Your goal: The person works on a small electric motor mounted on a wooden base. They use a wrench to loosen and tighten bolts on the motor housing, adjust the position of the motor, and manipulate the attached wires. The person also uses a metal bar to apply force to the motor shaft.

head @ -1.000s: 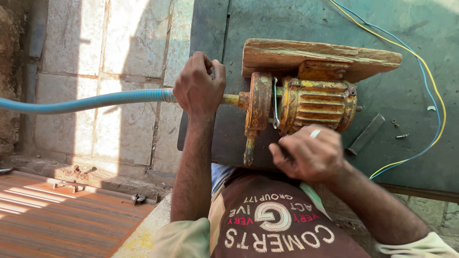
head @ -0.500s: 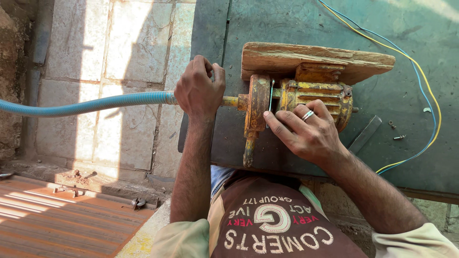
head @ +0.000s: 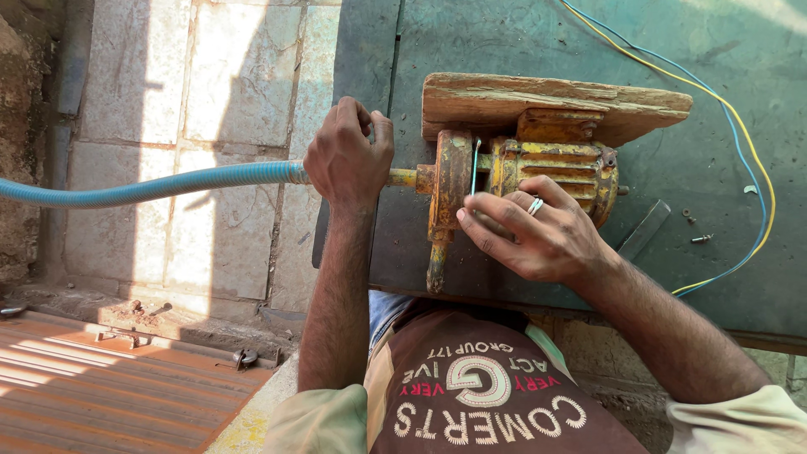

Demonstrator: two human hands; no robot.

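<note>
rusty yellow pump [head: 546,164] under right hand [head: 538,235] (fingers spread flat), left hand [head: 345,160] fingers around blue hose [head: 151,187]

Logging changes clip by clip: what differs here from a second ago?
The right hand rose from below the yellow pump onto its body, fingers beside the thin wire. The left hand keeps its grip where the blue hose joins the pump.

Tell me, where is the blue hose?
In the head view, the blue hose runs from the left edge to the left hand, which grips its end beside the yellow pump.
</note>
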